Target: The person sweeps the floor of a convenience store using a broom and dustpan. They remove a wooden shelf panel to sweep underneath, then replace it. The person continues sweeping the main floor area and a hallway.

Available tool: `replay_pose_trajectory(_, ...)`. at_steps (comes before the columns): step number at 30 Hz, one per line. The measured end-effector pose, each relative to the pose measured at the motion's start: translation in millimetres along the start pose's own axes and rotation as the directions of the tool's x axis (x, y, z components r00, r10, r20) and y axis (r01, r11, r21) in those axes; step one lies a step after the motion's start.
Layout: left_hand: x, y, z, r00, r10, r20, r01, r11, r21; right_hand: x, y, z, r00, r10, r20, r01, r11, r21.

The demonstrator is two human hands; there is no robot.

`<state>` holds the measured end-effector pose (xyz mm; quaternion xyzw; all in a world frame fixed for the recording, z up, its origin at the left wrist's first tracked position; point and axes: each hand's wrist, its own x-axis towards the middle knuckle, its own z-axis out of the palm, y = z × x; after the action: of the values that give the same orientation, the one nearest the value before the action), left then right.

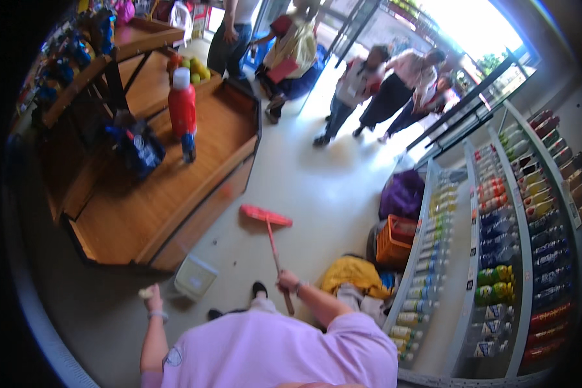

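My right hand (288, 282) is closed around the pole of a broom (273, 242), whose wide pinkish-red head (266, 215) rests on the floor ahead of me. At the left, my left hand (152, 299) is closed on a small pale end of something. Right beside that hand, a pale, boxy dustpan (196, 278) sits on the floor. I cannot make out whether the pale end is its handle. A few small dark bits lie on the floor between the dustpan and the broom head.
A wooden display stand (194, 187) at the left bears a red bottle (182, 107) and fruit (197, 68). Bottle-filled shelves (469, 258) line the right side. By them lie a yellow cloth (350, 275), an orange crate (395, 240) and a purple bag (402, 195). Several people (394, 87) stand near the doorway.
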<state>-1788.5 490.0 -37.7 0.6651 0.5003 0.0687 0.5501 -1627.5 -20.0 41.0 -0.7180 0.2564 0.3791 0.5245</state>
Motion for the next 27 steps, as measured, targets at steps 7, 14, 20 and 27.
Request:
replay_pose_trajectory(7,-26.9,-41.3,-11.2,0.994,0.077,0.079,-0.091,0.975,0.203,-16.9,20.5,25.4,0.997,0.051,0.05,-0.056,0.994,0.099)
replay_pose_trajectory(14,-110.9,-58.2,-18.7,0.877,-0.457,0.144,0.479,0.85,-0.22,16.6,28.3,3.5,0.997,-0.027,0.075,0.008,0.969,0.247)
replay_pose_trajectory(20,-129.8,-51.4,-40.8,0.885,-0.416,0.208,0.464,0.816,-0.344,-4.0,-32.2,-61.2,0.961,0.023,0.275,-0.113,0.941,0.317)
replay_pose_trajectory(27,-118.3,15.3,-40.2,0.975,-0.177,0.133,0.211,0.925,-0.316,-23.9,-30.1,-51.1,0.963,0.16,0.216,-0.169,0.985,0.024)
